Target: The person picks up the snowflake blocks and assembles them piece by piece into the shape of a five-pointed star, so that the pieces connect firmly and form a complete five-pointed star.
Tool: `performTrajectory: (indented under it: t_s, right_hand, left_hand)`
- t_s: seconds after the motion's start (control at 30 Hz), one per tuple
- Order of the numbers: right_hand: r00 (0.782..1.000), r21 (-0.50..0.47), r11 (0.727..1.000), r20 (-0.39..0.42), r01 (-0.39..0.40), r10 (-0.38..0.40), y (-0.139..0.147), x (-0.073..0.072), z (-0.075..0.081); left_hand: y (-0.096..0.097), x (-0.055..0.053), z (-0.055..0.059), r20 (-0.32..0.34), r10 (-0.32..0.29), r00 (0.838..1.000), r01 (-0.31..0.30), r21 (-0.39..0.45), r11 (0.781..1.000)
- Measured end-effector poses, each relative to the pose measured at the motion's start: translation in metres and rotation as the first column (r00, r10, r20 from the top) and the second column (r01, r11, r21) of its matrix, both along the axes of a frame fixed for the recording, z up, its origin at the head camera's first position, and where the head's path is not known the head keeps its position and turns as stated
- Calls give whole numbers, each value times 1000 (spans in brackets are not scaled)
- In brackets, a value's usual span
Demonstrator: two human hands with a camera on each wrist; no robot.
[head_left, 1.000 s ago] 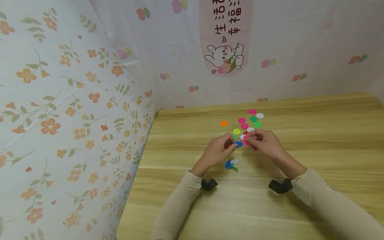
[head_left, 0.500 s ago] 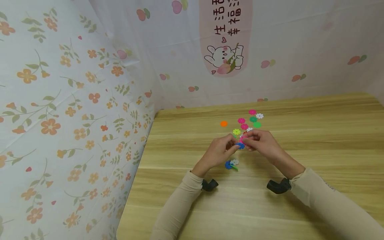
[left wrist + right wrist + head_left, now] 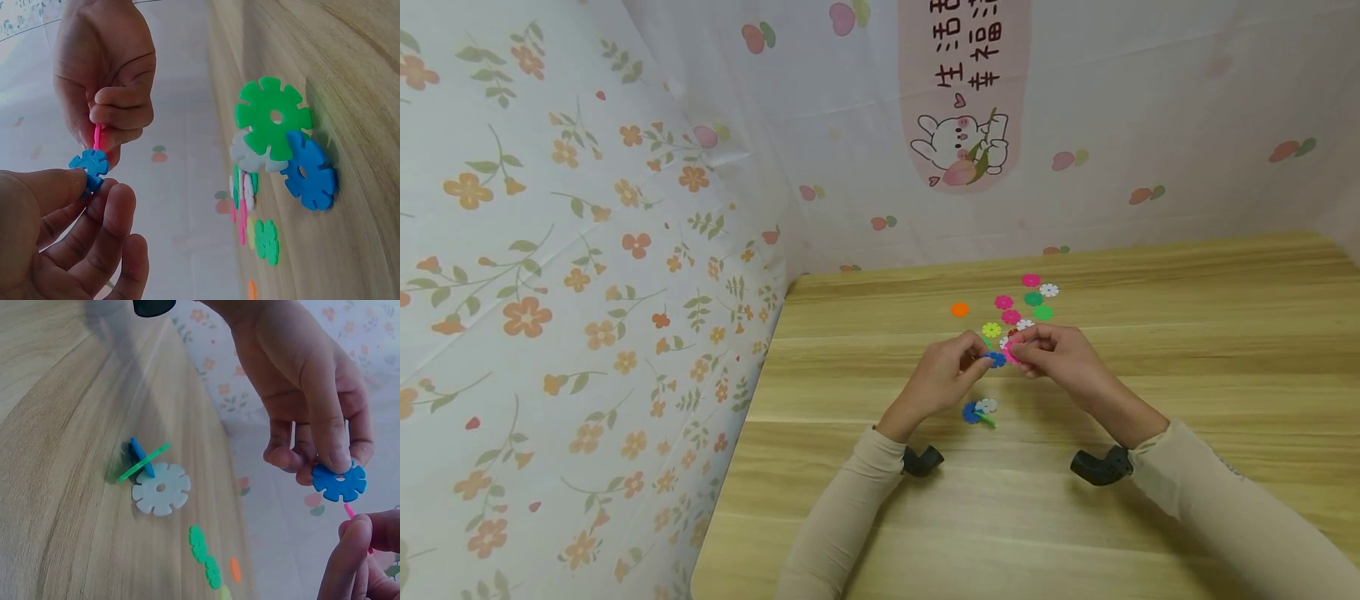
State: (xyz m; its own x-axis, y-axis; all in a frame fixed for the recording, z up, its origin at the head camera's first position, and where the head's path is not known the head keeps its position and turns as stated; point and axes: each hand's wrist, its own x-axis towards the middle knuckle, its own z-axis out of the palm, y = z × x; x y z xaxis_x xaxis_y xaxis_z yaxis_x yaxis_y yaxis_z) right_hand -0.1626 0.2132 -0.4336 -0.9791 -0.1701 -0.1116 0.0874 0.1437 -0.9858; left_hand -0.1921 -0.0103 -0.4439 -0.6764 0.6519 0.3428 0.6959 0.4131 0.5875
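Observation:
Between thumb and fingers, my left hand (image 3: 951, 372) pinches a blue notched disc (image 3: 89, 167), a flower-shaped plastic piece. My right hand (image 3: 1063, 358) pinches a pink notched disc (image 3: 1011, 352), seen edge-on in the left wrist view. The two discs lie edge to edge; whether they touch I cannot tell. Nearer on the table sits a joined cluster: a green disc (image 3: 275, 115), a white disc (image 3: 161, 489) and a blue disc (image 3: 309, 172), set at angles to one another. My fingers cover part of both held discs.
Loose discs lie beyond my hands, among them an orange disc (image 3: 960, 310), a yellow disc (image 3: 992, 330), pink discs (image 3: 1003, 302) and a dark green disc (image 3: 1033, 298). Black curved mounts (image 3: 1101, 465) stick out at my wrists. A patterned curtain (image 3: 850, 167) borders the wooden table (image 3: 1187, 333).
Half a second ago the pink disc overlapped the blue one in the head view. Since then my hands have drawn slightly apart, each keeping its disc. The cluster has stayed put.

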Motion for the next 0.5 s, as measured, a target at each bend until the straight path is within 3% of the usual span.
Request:
performTrajectory:
  t_s: [0.5]
  right_hand:
    - [1000,-34,999,10,-2,2,2,1,2]
  left_hand:
    - [1,0,1,-26,16,1000,-16,19,1000]
